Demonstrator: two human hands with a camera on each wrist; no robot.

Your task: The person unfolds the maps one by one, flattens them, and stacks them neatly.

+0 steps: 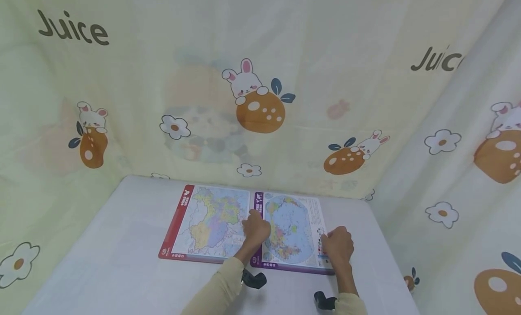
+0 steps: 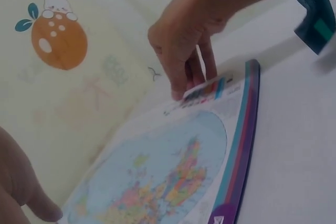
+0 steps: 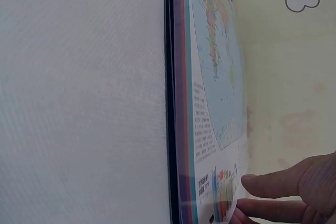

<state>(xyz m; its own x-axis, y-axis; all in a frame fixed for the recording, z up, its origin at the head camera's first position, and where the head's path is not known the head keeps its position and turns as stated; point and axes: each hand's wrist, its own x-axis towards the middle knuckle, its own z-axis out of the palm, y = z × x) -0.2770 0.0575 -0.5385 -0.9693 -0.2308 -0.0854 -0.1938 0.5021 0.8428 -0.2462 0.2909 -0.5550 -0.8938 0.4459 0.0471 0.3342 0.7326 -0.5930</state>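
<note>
The right hand (image 1: 339, 247) pinches the right edge of the purple-bordered world map (image 1: 295, 229); the left hand (image 1: 256, 228) grips its left edge; it lies on the bench (image 1: 122, 242) (the red-bordered China map (image 1: 215, 220) just beside).

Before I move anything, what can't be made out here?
Fine print on purple-edged map: head view, too small.
Lower right corner of red-edged map: head view, hidden by left forearm.
Left hand: left wrist view, cut by left edge.
Right hand: right wrist view, cut by right edge.
</note>
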